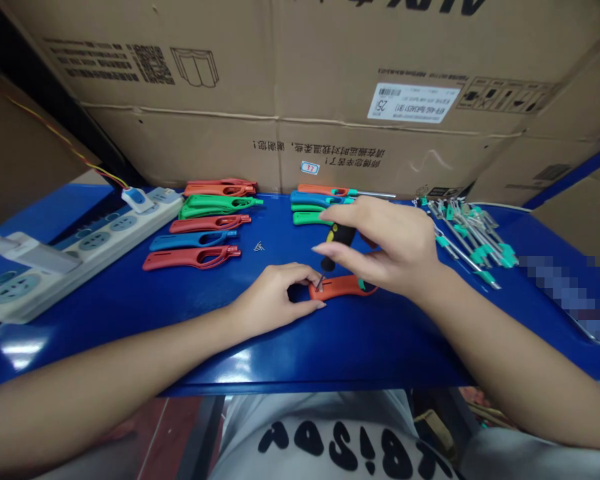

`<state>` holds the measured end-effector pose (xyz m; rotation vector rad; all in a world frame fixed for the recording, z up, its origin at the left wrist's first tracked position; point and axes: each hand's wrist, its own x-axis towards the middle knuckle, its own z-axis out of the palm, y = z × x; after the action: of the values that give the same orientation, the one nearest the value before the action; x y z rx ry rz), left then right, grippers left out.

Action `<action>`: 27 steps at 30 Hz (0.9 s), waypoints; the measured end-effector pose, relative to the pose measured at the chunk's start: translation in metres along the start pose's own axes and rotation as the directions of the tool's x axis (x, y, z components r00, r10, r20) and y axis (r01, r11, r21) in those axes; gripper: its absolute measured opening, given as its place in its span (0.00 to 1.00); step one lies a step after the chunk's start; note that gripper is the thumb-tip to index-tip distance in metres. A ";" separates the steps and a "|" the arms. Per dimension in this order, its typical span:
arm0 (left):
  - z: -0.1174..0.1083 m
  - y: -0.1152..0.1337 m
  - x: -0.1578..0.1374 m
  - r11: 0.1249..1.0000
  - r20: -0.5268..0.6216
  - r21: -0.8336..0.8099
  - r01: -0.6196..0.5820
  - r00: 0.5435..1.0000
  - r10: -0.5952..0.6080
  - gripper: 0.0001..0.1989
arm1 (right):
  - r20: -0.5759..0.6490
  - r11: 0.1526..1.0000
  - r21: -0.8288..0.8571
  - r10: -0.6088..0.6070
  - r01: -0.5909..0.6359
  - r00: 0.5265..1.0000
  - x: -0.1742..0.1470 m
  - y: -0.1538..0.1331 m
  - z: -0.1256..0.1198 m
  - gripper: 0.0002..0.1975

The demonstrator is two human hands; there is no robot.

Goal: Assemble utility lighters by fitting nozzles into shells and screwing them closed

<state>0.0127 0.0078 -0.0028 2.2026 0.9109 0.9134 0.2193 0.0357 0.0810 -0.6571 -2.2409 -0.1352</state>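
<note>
An orange lighter handle [343,287] lies on the blue table in front of me. My left hand [273,297] is closed on its left end, thumb on the near side and fingers on the far side. In my right hand [397,243] is a black and yellow screwdriver [339,241], tilted, its tip down at the left end of the orange handle beside my left fingertips. Part of the handle's right end is hidden under my right hand. A small heap of screws [259,247] lies beyond my left hand.
Red, green and blue lighter casings [195,259] are lined up at back left. Assembled lighters [320,189] lie at back centre, partly behind my right hand. Metal lighter rods with green parts [473,233] are piled right. A power strip [90,243] runs along the left; cardboard [275,133] stands behind.
</note>
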 end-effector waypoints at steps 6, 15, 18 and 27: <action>-0.001 0.002 0.000 1.000 0.015 0.000 -0.006 1.000 0.006 0.09 | 0.156 0.957 0.269 0.064 -0.105 0.986 0.002 0.002 0.001 0.17; 0.000 0.003 0.000 0.999 0.026 0.045 -0.022 0.999 0.021 0.08 | 0.279 0.923 0.340 0.083 -0.179 0.957 0.002 0.000 -0.003 0.21; 0.000 0.002 0.000 0.999 0.030 0.045 -0.024 0.999 0.023 0.07 | 0.224 0.954 0.252 0.107 -0.163 0.969 0.001 0.002 -0.003 0.21; -0.002 0.004 -0.001 0.995 0.080 0.074 -0.062 0.995 0.056 0.16 | 0.229 0.900 0.386 0.117 -0.201 0.966 0.001 -0.002 0.002 0.19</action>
<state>0.0121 0.0051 0.0011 2.3245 0.8619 0.8260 0.2166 0.0351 0.0805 -0.6410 -2.2920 0.4915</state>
